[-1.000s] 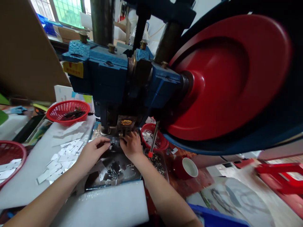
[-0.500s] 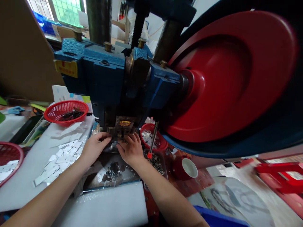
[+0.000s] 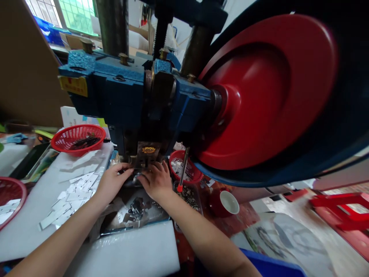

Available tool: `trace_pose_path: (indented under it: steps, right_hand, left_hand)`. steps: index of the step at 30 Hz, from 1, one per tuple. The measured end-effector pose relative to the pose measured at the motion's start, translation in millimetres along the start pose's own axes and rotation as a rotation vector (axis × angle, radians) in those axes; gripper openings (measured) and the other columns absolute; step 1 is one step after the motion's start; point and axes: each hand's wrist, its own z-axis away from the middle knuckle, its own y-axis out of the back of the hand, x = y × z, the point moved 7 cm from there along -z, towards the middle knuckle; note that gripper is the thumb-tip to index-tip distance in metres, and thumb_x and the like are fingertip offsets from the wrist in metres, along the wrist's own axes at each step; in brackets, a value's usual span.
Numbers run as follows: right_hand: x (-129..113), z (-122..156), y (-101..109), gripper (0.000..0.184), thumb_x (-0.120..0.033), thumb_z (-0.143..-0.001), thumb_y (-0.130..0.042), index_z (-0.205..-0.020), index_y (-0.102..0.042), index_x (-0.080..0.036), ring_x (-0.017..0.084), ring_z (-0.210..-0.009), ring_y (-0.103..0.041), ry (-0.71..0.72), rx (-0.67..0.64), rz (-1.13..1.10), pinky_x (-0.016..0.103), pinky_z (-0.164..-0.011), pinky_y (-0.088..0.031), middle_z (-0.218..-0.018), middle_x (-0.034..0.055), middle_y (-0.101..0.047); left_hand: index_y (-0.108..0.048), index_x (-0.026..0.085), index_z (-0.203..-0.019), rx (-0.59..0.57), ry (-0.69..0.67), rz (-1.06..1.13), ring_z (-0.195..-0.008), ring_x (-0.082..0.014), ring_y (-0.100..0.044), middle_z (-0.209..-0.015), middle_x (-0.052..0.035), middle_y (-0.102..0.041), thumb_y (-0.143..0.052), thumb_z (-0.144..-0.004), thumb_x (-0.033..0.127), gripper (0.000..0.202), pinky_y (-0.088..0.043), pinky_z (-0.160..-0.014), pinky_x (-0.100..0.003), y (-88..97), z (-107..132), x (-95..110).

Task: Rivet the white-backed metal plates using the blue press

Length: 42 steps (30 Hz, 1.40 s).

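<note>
Both hands reach in beneath the blue press, at its tooling. My left hand is on the left of the tooling, its thumb and forefinger nearly together in a pinch. On the right, my right hand has bent fingers against the front of the tooling, thumb pointing left. Whatever lies between the fingertips is too small and dark to make out. Just below the hands, small dark metal parts lie on a plastic-covered surface.
A big red flywheel fills the upper right. White flat pieces lie on foam at left, near a red basket. At right are a red bowl, a lever with a red tip, small parts in a tray and a cup.
The view has shifted slightly, so the press and flywheel sit further left. Both hands stay at the tooling, with the right hand's fingers moved only a little. The flywheel's highlights look different.
</note>
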Motion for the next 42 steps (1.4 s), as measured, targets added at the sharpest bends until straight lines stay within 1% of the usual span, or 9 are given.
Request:
trace_pose_path:
  steps: [3,6,9,14,20,28,32,39,42]
  right_hand:
    - [14.3,-0.1,-3.8,0.022,-0.031,-0.092,-0.050,-0.089,-0.071,-0.025,0.019,-0.107,-0.056,-0.071,0.025,-0.201,0.039,-0.098,-0.038,-0.098,0.0024,-0.070]
    - [24.8,4.2,-2.2,0.027,-0.027,-0.095,-0.043,-0.095,-0.069,-0.022,0.018,-0.106,-0.058,-0.102,0.130,-0.341,0.035,-0.095,-0.042,-0.100,0.0046,-0.070]
    - [26.5,9.9,-0.7,0.022,-0.025,-0.092,-0.048,-0.099,-0.069,-0.024,0.019,-0.111,-0.055,-0.105,0.156,-0.306,0.038,-0.099,-0.039,-0.104,0.0039,-0.069]
    - [19.9,10.7,-1.9,0.019,-0.026,-0.088,-0.056,-0.102,-0.068,-0.029,0.021,-0.118,-0.049,-0.057,0.060,-0.159,0.043,-0.104,-0.032,-0.110,0.0006,-0.067]
    - [18.3,6.5,-2.8,0.019,-0.030,-0.089,-0.053,-0.099,-0.070,-0.026,0.020,-0.113,-0.051,-0.032,0.049,-0.189,0.038,-0.100,-0.036,-0.106,0.0023,-0.067]
    - [8.7,9.0,0.9,0.018,-0.037,-0.088,-0.056,-0.100,-0.068,-0.032,0.024,-0.116,-0.048,0.009,0.017,0.014,0.051,-0.108,-0.018,-0.107,0.0000,-0.067]
    - [4.6,4.4,-0.3,0.016,-0.036,-0.088,-0.057,-0.097,-0.068,-0.031,0.024,-0.114,-0.049,0.015,0.005,0.052,0.052,-0.109,-0.016,-0.104,0.0007,-0.068]
    - [18.9,3.8,5.4,0.018,-0.025,-0.088,-0.052,-0.092,-0.069,-0.025,0.021,-0.108,-0.055,-0.079,0.075,-0.209,0.041,-0.099,-0.038,-0.103,0.0036,-0.068]
    - [46.4,29.3,9.3,0.022,-0.028,-0.090,-0.046,-0.093,-0.067,-0.022,0.020,-0.092,-0.062,-0.285,0.194,-0.447,0.036,-0.087,-0.047,-0.093,0.0057,-0.069]
  left_hand:
    - [-0.070,0.022,-0.092,-0.006,-0.004,-0.043,-0.085,-0.0224,-0.064,-0.092,-0.0016,-0.073,-0.057,-0.075,0.050,0.035,-0.047,-0.074,-0.030,-4.4,-0.2,2.1]
    - [-0.070,0.023,-0.091,-0.014,-0.026,-0.065,-0.088,-0.0237,-0.065,-0.094,-0.0024,-0.074,-0.056,-0.076,0.048,0.033,-0.047,-0.074,-0.031,-11.1,-1.7,7.1]
    - [-0.071,0.023,-0.090,-0.014,-0.059,-0.094,-0.089,-0.0239,-0.065,-0.094,-0.0028,-0.074,-0.055,-0.077,0.045,0.031,-0.048,-0.077,-0.032,-16.6,-3.8,11.2]
    - [-0.071,0.022,-0.086,0.015,-0.116,-0.159,-0.094,-0.0262,-0.063,-0.094,-0.0048,-0.073,-0.054,-0.076,0.043,0.029,-0.044,-0.086,-0.035,-18.6,-8.2,12.4]
    - [-0.071,0.022,-0.084,0.020,-0.159,-0.213,-0.095,-0.0271,-0.061,-0.093,-0.0067,-0.071,-0.054,-0.075,0.040,0.027,-0.042,-0.089,-0.039,-18.8,-13.8,8.1]
    - [-0.071,0.021,-0.087,-0.026,-0.158,-0.156,-0.098,-0.0263,-0.060,-0.096,-0.0072,-0.069,-0.053,-0.072,0.036,0.027,-0.044,-0.090,-0.038,-28.9,-20.4,-2.6]
    - [-0.069,0.019,-0.091,-0.064,-0.139,-0.085,-0.095,-0.0245,-0.063,-0.095,-0.0063,-0.070,-0.050,-0.071,0.033,0.031,-0.047,-0.088,-0.036,-34.4,-26.0,-8.6]
    - [-0.068,0.020,-0.093,-0.080,-0.117,-0.020,-0.093,-0.0238,-0.063,-0.098,-0.0054,-0.070,-0.054,-0.071,0.036,0.031,-0.048,-0.084,-0.036,-26.6,-26.0,-2.2]
    - [-0.066,0.020,-0.099,-0.043,-0.088,-0.016,-0.095,-0.0239,-0.061,-0.104,-0.0068,-0.067,-0.054,-0.074,0.043,0.036,-0.048,-0.081,-0.035,-8.1,-18.5,-3.3]
